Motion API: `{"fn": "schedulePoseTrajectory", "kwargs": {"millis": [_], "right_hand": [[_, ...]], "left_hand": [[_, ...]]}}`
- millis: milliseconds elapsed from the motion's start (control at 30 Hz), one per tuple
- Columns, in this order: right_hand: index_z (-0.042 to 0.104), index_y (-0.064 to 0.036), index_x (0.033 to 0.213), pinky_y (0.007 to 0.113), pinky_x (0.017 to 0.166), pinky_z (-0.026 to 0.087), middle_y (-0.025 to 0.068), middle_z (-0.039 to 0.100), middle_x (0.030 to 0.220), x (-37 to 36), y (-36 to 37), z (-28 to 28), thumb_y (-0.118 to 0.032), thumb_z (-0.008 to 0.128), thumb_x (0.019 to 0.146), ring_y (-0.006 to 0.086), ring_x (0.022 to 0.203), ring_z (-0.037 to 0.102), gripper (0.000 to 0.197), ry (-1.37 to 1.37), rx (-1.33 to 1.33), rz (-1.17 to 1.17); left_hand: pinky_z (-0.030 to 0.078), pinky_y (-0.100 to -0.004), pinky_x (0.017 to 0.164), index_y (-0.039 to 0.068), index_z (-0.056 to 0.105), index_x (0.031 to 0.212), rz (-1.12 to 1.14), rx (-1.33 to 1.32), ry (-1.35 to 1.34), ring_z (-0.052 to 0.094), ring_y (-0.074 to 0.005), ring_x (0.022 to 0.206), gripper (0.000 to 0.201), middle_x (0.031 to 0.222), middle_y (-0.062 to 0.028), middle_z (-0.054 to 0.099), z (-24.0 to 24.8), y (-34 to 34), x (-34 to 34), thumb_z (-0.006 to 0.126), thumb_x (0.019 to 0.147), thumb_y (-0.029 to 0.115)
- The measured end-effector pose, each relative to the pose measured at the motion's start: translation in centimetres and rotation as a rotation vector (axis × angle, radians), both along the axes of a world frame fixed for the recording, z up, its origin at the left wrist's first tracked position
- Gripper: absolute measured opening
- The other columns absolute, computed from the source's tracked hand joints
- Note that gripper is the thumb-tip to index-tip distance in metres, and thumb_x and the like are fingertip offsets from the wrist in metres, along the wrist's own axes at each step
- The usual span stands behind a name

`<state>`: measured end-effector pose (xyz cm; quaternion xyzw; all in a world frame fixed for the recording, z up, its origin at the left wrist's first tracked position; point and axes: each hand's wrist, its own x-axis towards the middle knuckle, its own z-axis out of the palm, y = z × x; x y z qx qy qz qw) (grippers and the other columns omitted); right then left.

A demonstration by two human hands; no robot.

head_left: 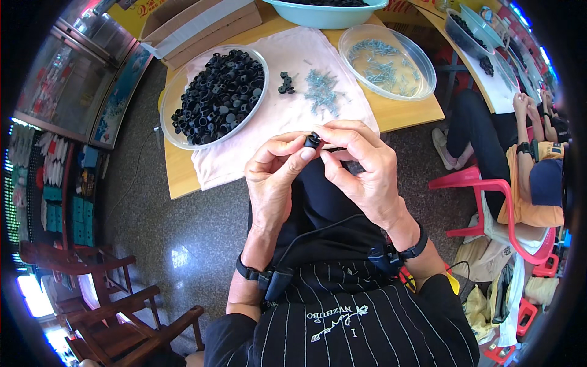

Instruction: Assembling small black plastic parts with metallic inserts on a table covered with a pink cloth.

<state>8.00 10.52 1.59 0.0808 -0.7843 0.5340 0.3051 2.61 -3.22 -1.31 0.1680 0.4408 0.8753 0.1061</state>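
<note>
Over my lap, near the table's front edge, my left hand [272,168] pinches a small black plastic part [312,141] between thumb and forefinger. My right hand [364,165] meets it from the other side, its fingers bent in a pinch and a fingertip against the part. What those right fingers hold, if anything, is hidden. Just beyond, on a pale pink cloth [284,55], lie a few loose black parts [285,83] and a scatter of small silvery screws [322,92].
A round clear tub [167,125] heaped with black parts stands left on the wooden table [183,177]. Screws lie in another clear tub [428,82] at right. Behind are a cardboard box [202,30] and a light-blue basin [324,17]. A person [529,183] sits on a pink chair [471,177] at right.
</note>
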Motion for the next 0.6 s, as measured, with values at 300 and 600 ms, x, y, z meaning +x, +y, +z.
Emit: {"fn": "schedulePoseTrajectory", "kwargs": {"millis": [300,600], "right_hand": [[0.064,-0.0018,0.106,0.027,0.063,0.054,0.0084,0.059,0.094,-0.8,-0.1,-1.1,0.008,0.070,0.072,0.0166,0.075,0.062,0.036,0.043,0.129,-0.087],[0.062,0.0004,0.100,0.030,0.062,0.052,0.0102,0.060,0.087,-1.1,-0.3,-1.6,0.009,0.068,0.070,0.0227,0.074,0.061,0.032,0.121,0.193,-0.139]], "left_hand": [[0.050,-0.0281,0.089,0.002,0.068,0.094,0.023,-0.014,-0.145,0.062,-0.0150,0.098,0.015,0.106,-0.0102,0.066,-0.8,0.2,0.5,0.069,0.081,-0.006],[0.050,-0.0279,0.086,0.002,0.068,0.095,0.051,0.043,-0.185,0.063,-0.0139,0.093,0.014,0.100,-0.0085,0.067,-1.1,0.9,1.1,0.069,0.082,-0.004]]}}
